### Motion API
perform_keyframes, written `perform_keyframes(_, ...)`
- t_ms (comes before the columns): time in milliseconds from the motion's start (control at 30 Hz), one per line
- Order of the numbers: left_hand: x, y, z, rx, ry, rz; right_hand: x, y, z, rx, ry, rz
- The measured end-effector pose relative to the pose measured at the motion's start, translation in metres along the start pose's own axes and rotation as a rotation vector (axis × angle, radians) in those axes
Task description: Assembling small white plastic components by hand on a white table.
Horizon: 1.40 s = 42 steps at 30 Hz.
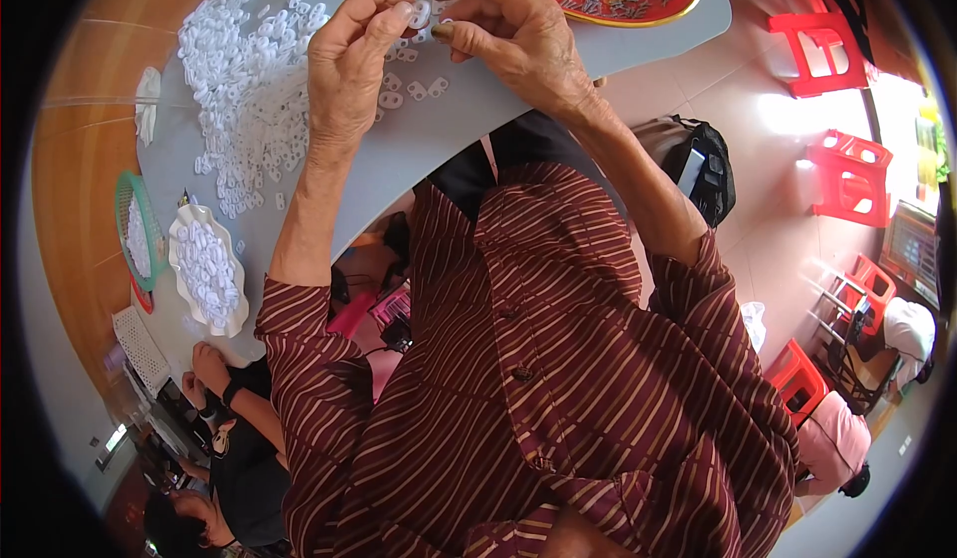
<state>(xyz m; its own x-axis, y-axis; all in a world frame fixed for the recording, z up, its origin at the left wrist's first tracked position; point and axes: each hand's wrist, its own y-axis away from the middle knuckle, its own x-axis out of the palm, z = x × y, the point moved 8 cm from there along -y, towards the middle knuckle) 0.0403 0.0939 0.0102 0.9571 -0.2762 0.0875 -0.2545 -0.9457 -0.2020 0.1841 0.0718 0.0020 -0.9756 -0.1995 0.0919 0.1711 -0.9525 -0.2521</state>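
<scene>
Above the grey table (429, 139), my left hand (349, 60) pinches a small white plastic piece (420, 14) between thumb and fingertips. Close beside it, my right hand (523, 45) has its thumb and fingers curled toward the same piece. Whether something tiny sits between the right fingertips is too small to make out. Several loose white pieces with holes (391, 98) lie on the table under my hands. To the left spreads a large heap of similar white pieces (249, 80).
A red patterned tray (638, 22) with many small grey parts lies at the far right. On the left stand a white scalloped dish (236, 327) and a green basket (124, 204), both with white pieces. A co-worker (249, 468) sits at lower left. Red stools (822, 50) stand at right.
</scene>
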Motion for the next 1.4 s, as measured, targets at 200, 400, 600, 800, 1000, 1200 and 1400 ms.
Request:
perform_keyframes(200, 0.005, -0.003, -0.007, 0.033, -0.143, 0.023, -0.001, 0.000, 0.003, -0.024, 0.005, 0.006)
perform_keyframes(400, 0.014, -0.006, -0.017, 0.085, -0.337, 0.117, -0.002, 0.001, 0.003, 0.004, -0.014, 0.007)
perform_keyframes(600, 0.017, -0.006, -0.022, 0.107, -0.435, 0.055, -0.005, 0.000, 0.001, -0.032, -0.026, -0.022)
perform_keyframes(800, 0.023, 0.005, -0.018, 0.024, -0.576, 0.124, -0.002, 0.000, 0.005, -0.008, -0.106, 0.001)
perform_keyframes(1000, 0.022, 0.007, -0.015, 0.073, -0.608, 0.082, 0.000, 0.001, 0.006, -0.055, -0.058, 0.032)
perform_keyframes(1200, 0.024, 0.006, -0.016, 0.098, -0.673, 0.095, -0.001, 0.002, 0.007, -0.074, -0.012, 0.020)
perform_keyframes(1400, 0.022, 0.007, -0.014, 0.102, -0.647, 0.090, 0.002, 0.001, 0.005, -0.025, -0.029, 0.043)
